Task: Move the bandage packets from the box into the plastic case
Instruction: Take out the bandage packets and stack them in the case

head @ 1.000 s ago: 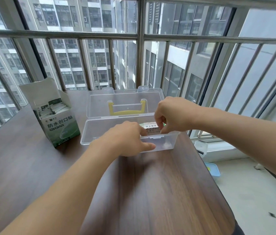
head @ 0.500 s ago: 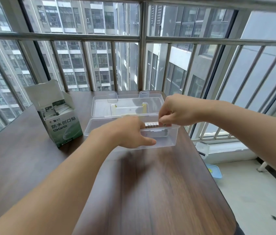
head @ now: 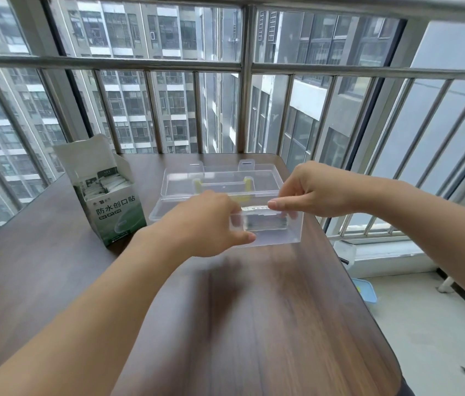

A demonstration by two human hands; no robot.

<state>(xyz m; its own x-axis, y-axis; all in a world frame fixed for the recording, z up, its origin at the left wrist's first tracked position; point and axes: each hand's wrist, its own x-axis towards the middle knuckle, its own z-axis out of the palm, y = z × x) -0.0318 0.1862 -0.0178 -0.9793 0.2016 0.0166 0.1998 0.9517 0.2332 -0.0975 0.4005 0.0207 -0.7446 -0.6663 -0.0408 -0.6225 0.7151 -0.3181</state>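
**Observer:** Position of the hands?

**Me:** My left hand (head: 211, 224) is at the near left of the plastic case (head: 291, 232), fingers curled over the front rim and thumb pressed against the outer front wall, gripping it. My right hand (head: 308, 192) is over the right end of the case, thumb and forefinger pinching one end of a bandage packet (head: 255, 208), which lies level just above the rim.

**Observer:** Contents of the case?

**Me:** Something pale shows through the clear front wall; too blurred to tell what. The lid (head: 220, 178) is folded flat behind, a yellow handle (head: 247, 182) showing through it.

**Observer:** And the box?

**Me:** The box (head: 111, 201) stands upright on the bench (head: 254, 324), just left of the case, apart from it, flap raised. More packets stand packed inside its open top.
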